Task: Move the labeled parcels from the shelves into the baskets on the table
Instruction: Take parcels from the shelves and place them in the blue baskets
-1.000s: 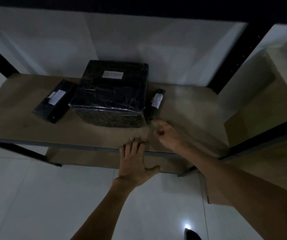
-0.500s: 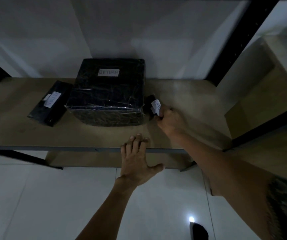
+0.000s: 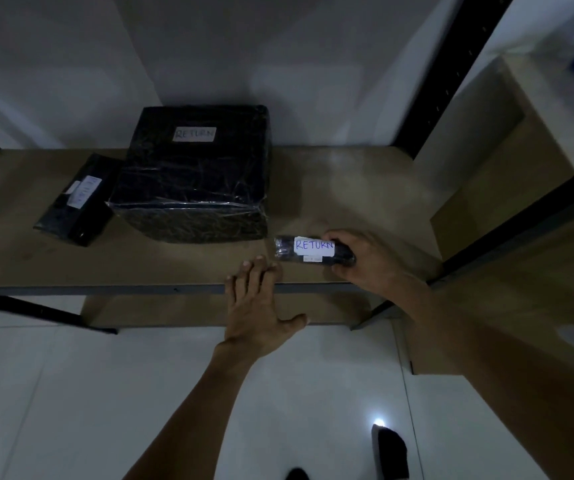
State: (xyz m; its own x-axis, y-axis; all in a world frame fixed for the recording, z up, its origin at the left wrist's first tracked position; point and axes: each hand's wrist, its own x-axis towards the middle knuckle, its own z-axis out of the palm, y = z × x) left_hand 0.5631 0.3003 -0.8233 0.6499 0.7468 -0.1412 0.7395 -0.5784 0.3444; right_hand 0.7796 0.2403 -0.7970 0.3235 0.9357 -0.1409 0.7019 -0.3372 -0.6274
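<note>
While the left hand (image 3: 254, 306) lies flat, fingers straight and close together, over the front edge of the shelf (image 3: 140, 268), the right hand (image 3: 365, 261) clamps fingers and thumb around the small parcel (image 3: 313, 247) labelled RETURN, just beside the front right corner of the large parcel (image 3: 192, 188); a slim parcel (image 3: 77, 202) lies further left

Three parcels (image 3: 194, 181) (image 3: 77, 202) (image 3: 313, 250): black wrap, glossy creases. Labels (image 3: 314, 246): white, blue lettering. Shelf (image 3: 348, 188) tan; frame (image 3: 452, 64) black; floor (image 3: 71, 393) white tile.
</note>
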